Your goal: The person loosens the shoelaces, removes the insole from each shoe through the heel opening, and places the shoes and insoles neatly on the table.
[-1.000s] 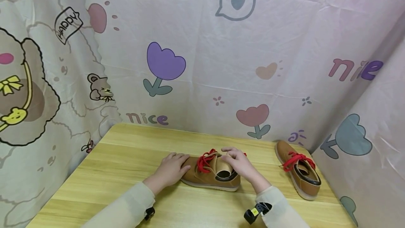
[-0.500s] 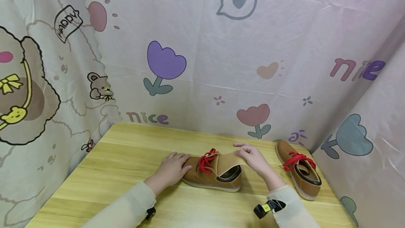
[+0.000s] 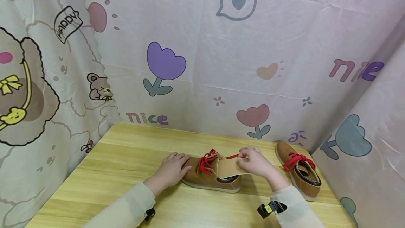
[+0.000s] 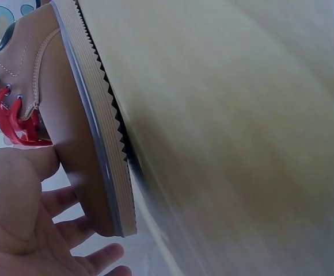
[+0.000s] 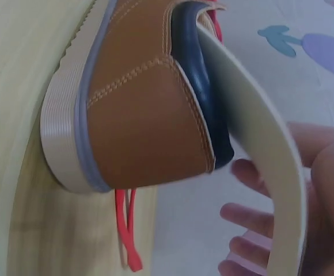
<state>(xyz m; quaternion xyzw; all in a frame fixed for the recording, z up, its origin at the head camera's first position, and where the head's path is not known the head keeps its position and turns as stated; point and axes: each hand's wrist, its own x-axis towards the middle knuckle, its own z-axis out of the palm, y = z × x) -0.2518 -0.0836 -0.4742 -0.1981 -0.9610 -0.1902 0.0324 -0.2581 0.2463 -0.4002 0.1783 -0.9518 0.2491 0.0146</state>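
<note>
A brown leather shoe (image 3: 202, 178) with red laces (image 3: 207, 161) lies sole down on the table, toe to the left. My left hand (image 3: 173, 168) holds its toe, the thumb on one side and the fingers round the other, as the left wrist view shows. My right hand (image 3: 254, 163) pinches the heel end of a tan insole (image 3: 229, 167) between thumb and fingers. That insole slopes out of the shoe's dark-lined opening (image 5: 198, 75) and bends above the heel. Its front part is hidden inside the shoe.
A second brown shoe (image 3: 299, 171) with tied red laces stands at the table's right side, beyond my right hand. The wooden table (image 3: 126, 150) meets a patterned cloth (image 3: 196, 80) behind and at both sides. A lace end (image 5: 128, 230) hangs by the heel.
The right hand has moved right and lower, holding the insole. The insole went from curled over the opening to stretched flatter across it. The left hand stays on the toe.
</note>
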